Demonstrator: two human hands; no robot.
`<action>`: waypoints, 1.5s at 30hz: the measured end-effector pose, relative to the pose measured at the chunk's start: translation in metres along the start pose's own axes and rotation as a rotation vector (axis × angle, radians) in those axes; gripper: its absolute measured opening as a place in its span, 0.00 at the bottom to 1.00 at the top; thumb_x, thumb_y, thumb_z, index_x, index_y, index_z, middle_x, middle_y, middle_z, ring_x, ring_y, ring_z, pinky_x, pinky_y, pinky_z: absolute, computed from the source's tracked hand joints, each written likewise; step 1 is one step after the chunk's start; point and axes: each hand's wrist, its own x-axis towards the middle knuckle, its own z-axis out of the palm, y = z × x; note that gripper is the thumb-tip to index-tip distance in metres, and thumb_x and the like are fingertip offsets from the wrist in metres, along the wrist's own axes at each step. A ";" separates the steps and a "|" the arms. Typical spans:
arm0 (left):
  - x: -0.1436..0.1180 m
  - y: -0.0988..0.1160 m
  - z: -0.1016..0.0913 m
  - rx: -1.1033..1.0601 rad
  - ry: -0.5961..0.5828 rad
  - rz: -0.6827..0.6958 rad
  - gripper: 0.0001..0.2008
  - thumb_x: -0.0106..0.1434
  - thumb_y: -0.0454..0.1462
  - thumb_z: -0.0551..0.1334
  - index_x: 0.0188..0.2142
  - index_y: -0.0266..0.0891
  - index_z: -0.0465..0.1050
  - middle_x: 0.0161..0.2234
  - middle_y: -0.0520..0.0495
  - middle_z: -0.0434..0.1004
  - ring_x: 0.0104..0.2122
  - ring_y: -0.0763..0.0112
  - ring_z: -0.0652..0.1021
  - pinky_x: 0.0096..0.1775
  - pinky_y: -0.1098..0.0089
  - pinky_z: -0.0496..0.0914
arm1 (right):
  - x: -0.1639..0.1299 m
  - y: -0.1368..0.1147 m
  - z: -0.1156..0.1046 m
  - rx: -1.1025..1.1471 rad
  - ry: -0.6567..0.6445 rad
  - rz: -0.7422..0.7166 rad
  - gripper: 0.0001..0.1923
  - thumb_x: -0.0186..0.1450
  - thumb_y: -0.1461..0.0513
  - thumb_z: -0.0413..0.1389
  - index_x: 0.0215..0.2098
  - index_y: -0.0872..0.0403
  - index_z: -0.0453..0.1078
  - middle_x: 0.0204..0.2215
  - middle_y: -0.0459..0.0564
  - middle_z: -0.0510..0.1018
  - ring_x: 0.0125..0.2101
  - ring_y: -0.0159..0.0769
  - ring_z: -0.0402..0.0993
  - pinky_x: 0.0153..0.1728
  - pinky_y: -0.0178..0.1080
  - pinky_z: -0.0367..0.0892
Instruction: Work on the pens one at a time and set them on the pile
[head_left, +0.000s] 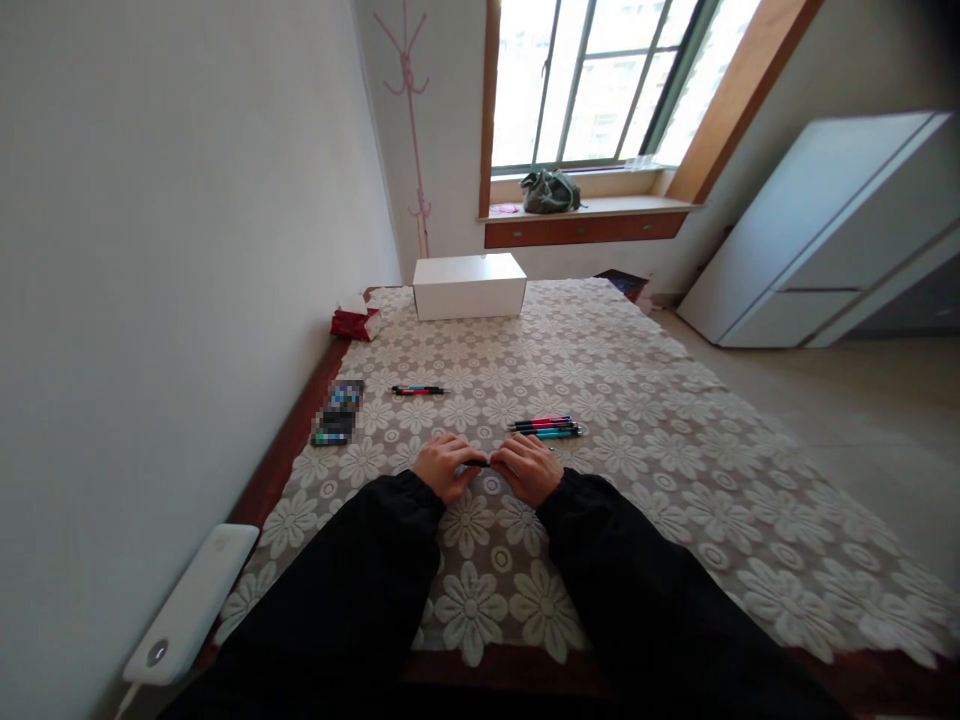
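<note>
My left hand (444, 466) and my right hand (529, 468) meet over the flowered tablecloth (637, 440), and both grip a thin dark pen (478, 463) that spans the gap between them. Both arms wear black sleeves. Just beyond my right hand lies a small pile of pens (547, 428) in pink, black and teal. Farther left, another pair of pens (417, 390) rests on the cloth, apart from my hands.
A white box (469, 285) stands at the far end of the table, a red tissue pack (355, 322) to its left. A blurred dark package (337, 411) lies near the left edge. A white power bank (191, 605) sits at the near left corner. A white cabinet (817, 240) stands at right.
</note>
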 end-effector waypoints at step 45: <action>-0.001 -0.005 -0.001 0.015 0.057 -0.033 0.02 0.55 0.35 0.66 0.30 0.44 0.78 0.47 0.47 0.79 0.53 0.56 0.72 0.58 0.52 0.65 | -0.001 0.004 -0.004 -0.065 -0.094 0.075 0.05 0.66 0.64 0.53 0.34 0.52 0.71 0.34 0.50 0.77 0.39 0.40 0.68 0.40 0.42 0.57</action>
